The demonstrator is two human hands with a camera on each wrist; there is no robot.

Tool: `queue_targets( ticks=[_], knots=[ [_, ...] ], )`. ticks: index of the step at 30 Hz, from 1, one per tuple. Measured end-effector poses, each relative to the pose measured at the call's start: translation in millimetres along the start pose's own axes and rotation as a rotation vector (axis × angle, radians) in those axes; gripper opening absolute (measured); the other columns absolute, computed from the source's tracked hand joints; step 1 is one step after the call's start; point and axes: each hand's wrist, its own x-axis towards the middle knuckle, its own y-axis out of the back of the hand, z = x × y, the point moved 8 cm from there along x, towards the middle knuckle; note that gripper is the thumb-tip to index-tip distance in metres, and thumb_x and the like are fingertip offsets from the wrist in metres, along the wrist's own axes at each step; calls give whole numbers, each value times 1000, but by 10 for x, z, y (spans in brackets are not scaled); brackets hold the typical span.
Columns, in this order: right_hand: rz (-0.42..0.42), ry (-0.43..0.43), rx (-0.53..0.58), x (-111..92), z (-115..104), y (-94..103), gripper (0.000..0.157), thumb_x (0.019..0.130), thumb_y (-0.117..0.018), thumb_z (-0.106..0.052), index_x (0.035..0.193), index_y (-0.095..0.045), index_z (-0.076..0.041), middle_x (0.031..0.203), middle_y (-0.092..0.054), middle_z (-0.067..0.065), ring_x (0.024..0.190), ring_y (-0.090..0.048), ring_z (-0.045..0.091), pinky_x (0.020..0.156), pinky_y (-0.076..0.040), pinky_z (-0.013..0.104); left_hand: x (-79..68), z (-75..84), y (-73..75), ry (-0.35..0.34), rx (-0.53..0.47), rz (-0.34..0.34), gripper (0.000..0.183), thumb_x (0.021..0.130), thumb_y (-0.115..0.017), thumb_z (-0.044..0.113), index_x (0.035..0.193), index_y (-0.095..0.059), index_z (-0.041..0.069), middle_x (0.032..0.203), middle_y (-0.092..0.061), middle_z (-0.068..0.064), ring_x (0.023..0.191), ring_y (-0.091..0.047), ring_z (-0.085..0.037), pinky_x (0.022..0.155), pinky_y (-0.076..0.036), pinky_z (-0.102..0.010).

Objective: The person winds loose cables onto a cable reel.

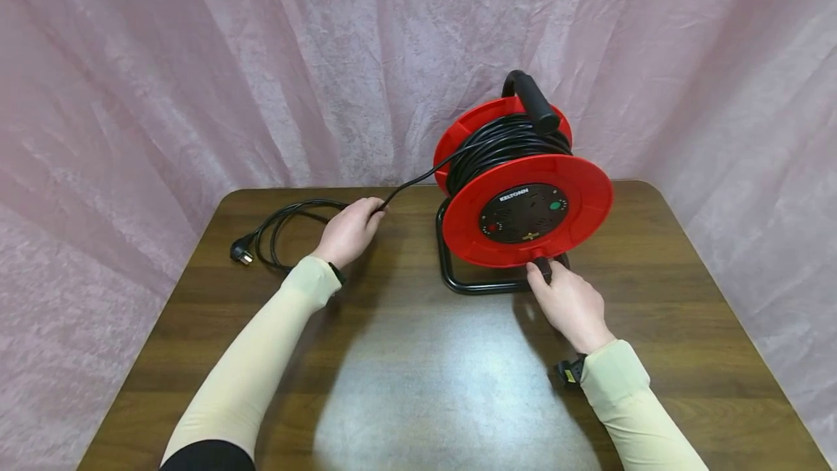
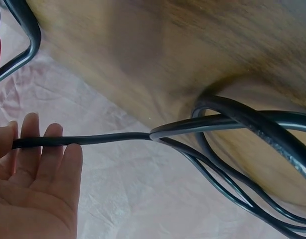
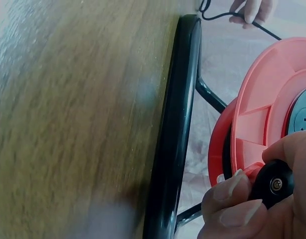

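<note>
A red cable reel (image 1: pixel 467 227) wound with black cable (image 1: pixel 513 138) stands on its black tube frame (image 1: pixel 484 287), right of the table's middle at the back. My right hand (image 1: pixel 572 307) grips the black winding knob (image 3: pixel 272 184) low on the reel's front disc, thumb and fingers curled round it. Left of the reel, my left hand (image 1: pixel 349 231) holds the cable's free run (image 2: pixel 103 139), which lies across the fingers under the thumb. From that hand the cable rises to the top of the drum. On its other side, loose loops (image 1: pixel 277 220) lead to a black plug (image 1: pixel 242 249).
A brown wooden table (image 1: pixel 405 384) carries everything, its back edge just behind the reel. Pink curtains (image 1: pixel 340 64) hang close behind it. The reel's carrying handle (image 1: pixel 532 102) sticks up above the drum.
</note>
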Motion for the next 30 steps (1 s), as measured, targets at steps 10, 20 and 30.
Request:
queue_targets(
  ticks=[10,20,30],
  knots=[
    [-1,18,4,-7,-54,-71,59,105,-33,-61,91,-62,-13,92,-71,17,89,-68,44,62,-48,53,-3,-25,-39,13,-19,-7,32,111,-47,36,127,-64,15,118,-67,-3,99,-64,-20,83,-52,-44],
    [-8,19,12,-25,-105,-130,58,105,-35,-60,82,-60,-13,83,-68,12,86,-68,40,60,-48,49,4,18,-32,-7,-27,-6,30,111,-47,34,126,-64,15,119,-67,-4,100,-64,-20,84,-51,-45],
    [-8,29,16,-53,-170,-132,55,105,-37,-57,81,-59,-13,80,-66,9,85,-68,40,60,-47,48,-1,19,-57,-7,-37,-21,29,112,-45,35,124,-63,16,119,-67,-7,93,-61,-19,79,-50,-43]
  ],
)
